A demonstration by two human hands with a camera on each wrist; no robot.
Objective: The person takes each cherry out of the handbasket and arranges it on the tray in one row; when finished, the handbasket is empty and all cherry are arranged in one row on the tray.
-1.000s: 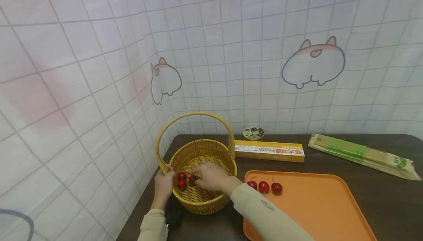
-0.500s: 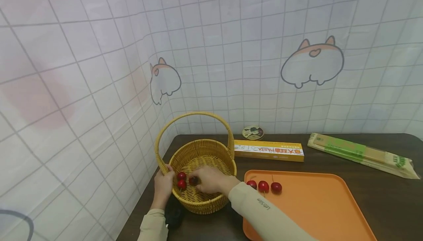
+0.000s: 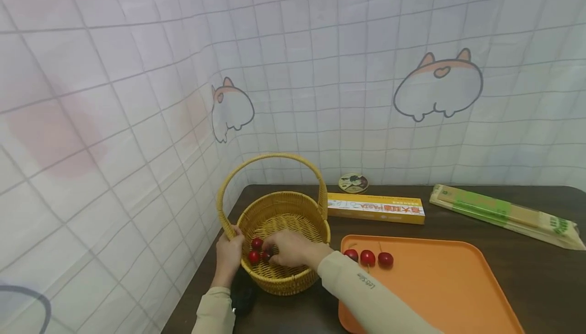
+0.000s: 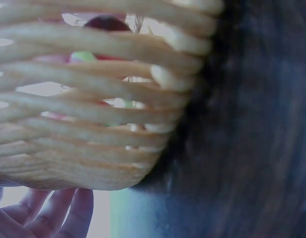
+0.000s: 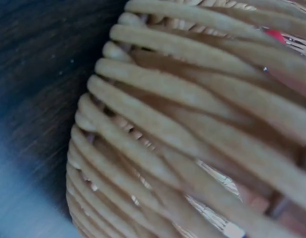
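A yellow wicker basket (image 3: pixel 285 287) with a tall arched handle stands on the dark table. My left hand (image 3: pixel 229 252) grips its left rim at the foot of the handle; in the left wrist view, fingers (image 4: pixel 76 213) lie against the weave. Reaching inside, my right hand (image 3: pixel 290 248) pinches a dark red cherry (image 3: pixel 267 256) low over the basket floor. Two brighter cherries lie just left of it, an upper cherry (image 3: pixel 257 244) and a lower cherry (image 3: pixel 254 257). In the right wrist view, the basket wall hides most of that hand.
An orange tray (image 3: pixel 435 288) right of the basket bears a row of cherries (image 3: pixel 368 258) near its far left corner. Behind it lie a yellow pasta box (image 3: pixel 375 209), a round decorated disc (image 3: pixel 353 183) and a green-labelled noodle packet (image 3: pixel 503 214). A patterned cloth (image 3: pixel 320 69) hangs behind.
The right hand has shifted the dark cherry slightly nearer the front of the basket, beside the other two. The upper bright cherry has moved slightly right. My left hand keeps its hold.
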